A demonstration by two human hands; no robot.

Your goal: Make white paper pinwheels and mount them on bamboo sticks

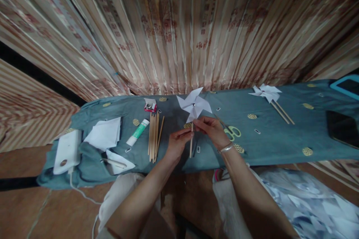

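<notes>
My left hand (176,143) and right hand (211,129) both pinch the thin wooden stick (191,149) of a white paper pinwheel (193,105) above the blue-clothed worktop (275,138).

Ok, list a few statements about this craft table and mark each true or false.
1. The left hand and right hand hold the paper pinwheel by its stick. True.
2. The scissors lie left of the wooden sticks. False: they lie right of them, beside the right hand.
3. The glue tube lies between the paper squares and the wooden sticks. True.
4. The finished pinwheels at far right are red. False: they are white.
</notes>
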